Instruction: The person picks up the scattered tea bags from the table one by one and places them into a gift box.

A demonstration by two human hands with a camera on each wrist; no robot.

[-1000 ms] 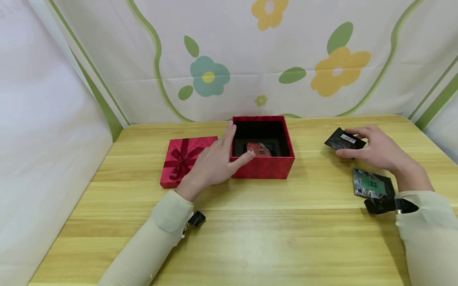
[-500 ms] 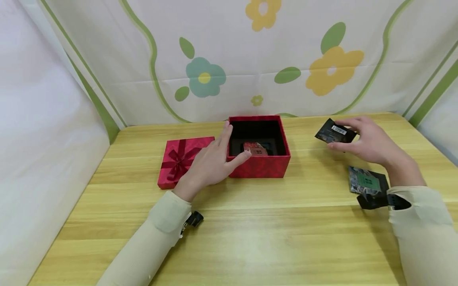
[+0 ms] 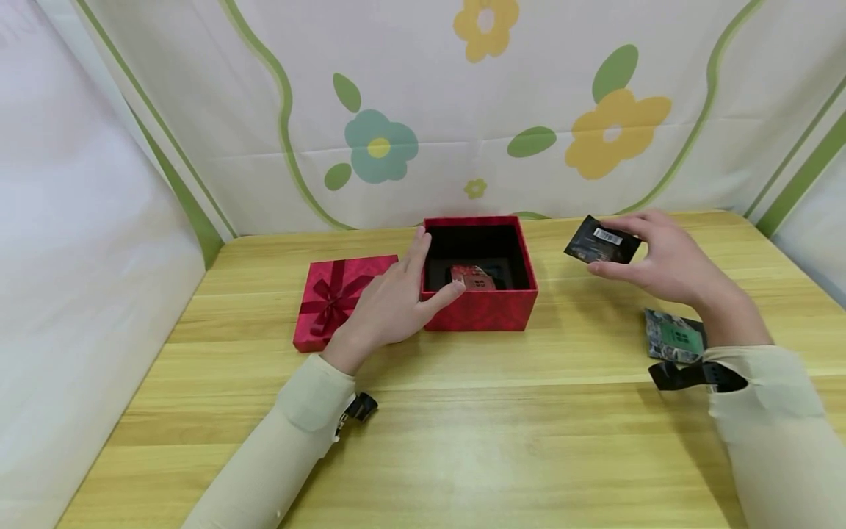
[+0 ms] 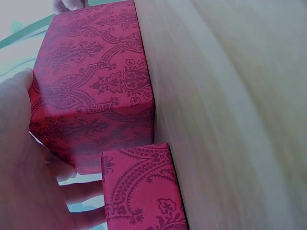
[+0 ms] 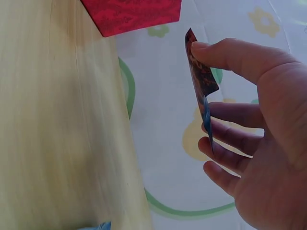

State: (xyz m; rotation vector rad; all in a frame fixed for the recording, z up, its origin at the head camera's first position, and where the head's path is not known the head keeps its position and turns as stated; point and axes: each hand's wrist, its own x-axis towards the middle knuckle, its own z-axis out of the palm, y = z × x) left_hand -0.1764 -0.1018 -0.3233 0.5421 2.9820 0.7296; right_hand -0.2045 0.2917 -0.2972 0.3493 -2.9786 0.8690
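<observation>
My left hand [image 3: 390,307] rests against the left side of an open red gift box [image 3: 481,311], its fingers straight and its thumb over the front rim. Inside the box lies a red sachet [image 3: 476,278], partly hidden by the front wall. To the right, my right hand [image 3: 677,268] pinches a small black sachet [image 3: 591,248] above the table, its barcode label upward. In the right wrist view, that sachet [image 5: 204,86] appears nearly edge-on between thumb and fingers. A green-labelled sachet [image 3: 674,336] lies on the table near the right wrist.
The red box lid [image 3: 320,301] with a ribbon bow lies left of the box, partly behind my left hand. A flower-patterned white cloth [image 3: 463,147] hangs along the back edge of the wooden table [image 3: 476,441].
My right hand has lifted the black sachet and carried it left toward the box. The left hand stays in place at the box. The camera view has shifted slightly.
</observation>
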